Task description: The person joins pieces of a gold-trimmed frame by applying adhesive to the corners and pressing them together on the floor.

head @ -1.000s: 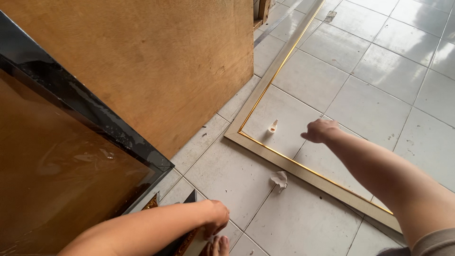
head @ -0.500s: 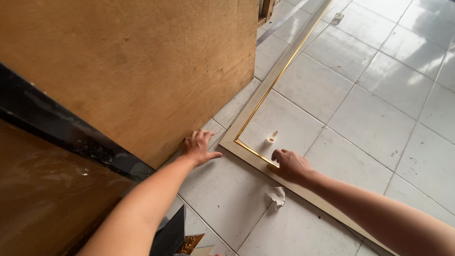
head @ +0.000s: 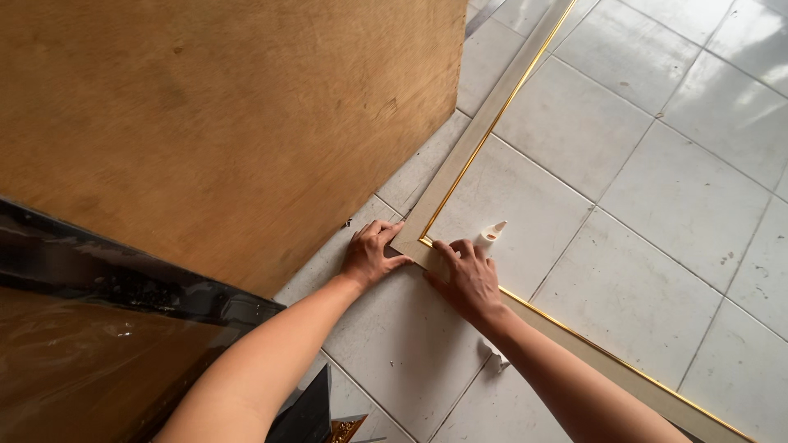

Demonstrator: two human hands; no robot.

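A large beige picture frame with a thin gold inner edge lies flat on the white tiled floor. Both my hands press on its near corner. My left hand rests palm down on the outer side of the corner, fingers spread. My right hand lies flat on the lower rail just right of the corner, fingers apart. A small white tube with a pointed nozzle lies on the tile inside the frame, touching my right fingertips. Neither hand grips anything.
A big plywood sheet stands at the left, close to the frame's corner. Below it is a dark glossy panel with a black edge. A crumpled white scrap shows under my right forearm. A dark object sits at the bottom.
My left hand has moved right from the plywood's foot onto the frame corner. My right hand slid along the rail toward the corner. The camera has come closer.
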